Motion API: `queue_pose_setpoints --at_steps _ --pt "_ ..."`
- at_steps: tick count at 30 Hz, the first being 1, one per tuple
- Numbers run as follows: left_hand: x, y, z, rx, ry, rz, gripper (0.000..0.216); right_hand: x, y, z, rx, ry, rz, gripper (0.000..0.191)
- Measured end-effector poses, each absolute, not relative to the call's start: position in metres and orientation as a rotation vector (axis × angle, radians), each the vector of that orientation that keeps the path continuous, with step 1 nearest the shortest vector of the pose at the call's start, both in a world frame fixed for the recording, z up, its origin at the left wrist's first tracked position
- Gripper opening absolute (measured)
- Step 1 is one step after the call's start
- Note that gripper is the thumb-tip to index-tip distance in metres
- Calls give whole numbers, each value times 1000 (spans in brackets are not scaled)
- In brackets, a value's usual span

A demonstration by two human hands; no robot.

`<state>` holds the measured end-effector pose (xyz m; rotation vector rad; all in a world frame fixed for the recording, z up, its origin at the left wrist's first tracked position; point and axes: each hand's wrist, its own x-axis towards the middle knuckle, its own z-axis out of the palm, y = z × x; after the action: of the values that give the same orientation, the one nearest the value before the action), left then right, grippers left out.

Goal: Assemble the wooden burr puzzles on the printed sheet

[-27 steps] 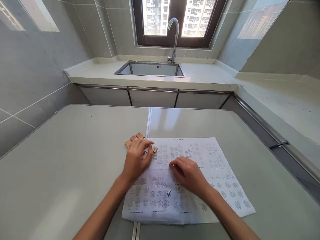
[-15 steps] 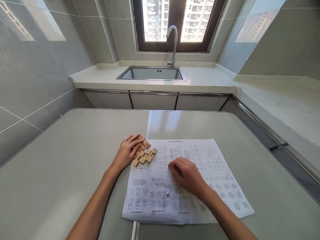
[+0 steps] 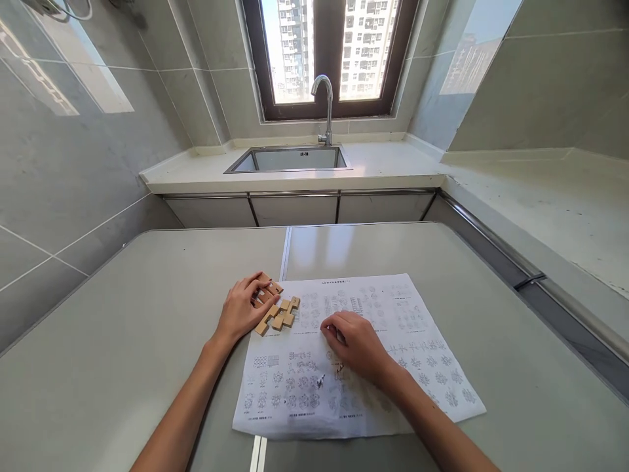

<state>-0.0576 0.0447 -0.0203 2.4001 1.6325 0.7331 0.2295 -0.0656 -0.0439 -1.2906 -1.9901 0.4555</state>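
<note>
Your left hand [image 3: 242,309] lies palm down at the upper left corner of the printed sheet [image 3: 373,341], its fingers [image 3: 261,293] loosely spread and resting on the far pieces of a cluster of wooden puzzle blocks [image 3: 276,314]; they touch the wood from above, and whether any block is pinched between them cannot be told. The blocks, pale notched bars lying flat and touching one another, straddle the sheet's left edge, partly on the paper and partly on the grey table [image 3: 122,341]. Your right hand [image 3: 354,346] rests on the middle of the sheet, well apart from the blocks, with its fingers curled inward toward the palm; whether it holds anything beneath them is hidden. The sheet carries rows of small diagrams and lies across the seam between the two tabletop halves. Beyond the table stands a counter with a steel sink [image 3: 289,159] and a curved tap [image 3: 325,108] under a window [image 3: 328,52].
</note>
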Motion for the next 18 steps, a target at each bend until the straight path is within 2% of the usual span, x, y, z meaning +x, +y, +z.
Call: queue_pose_setpoints --at_steps 4,18 --pt "-62 45 -21 2385 1711 739 49 229 -66 -43 -1289 -1975 473 15" --pt "-74 37 -18 2376 1751 621 38 230 -67 -42 -1292 -1946 517 16"
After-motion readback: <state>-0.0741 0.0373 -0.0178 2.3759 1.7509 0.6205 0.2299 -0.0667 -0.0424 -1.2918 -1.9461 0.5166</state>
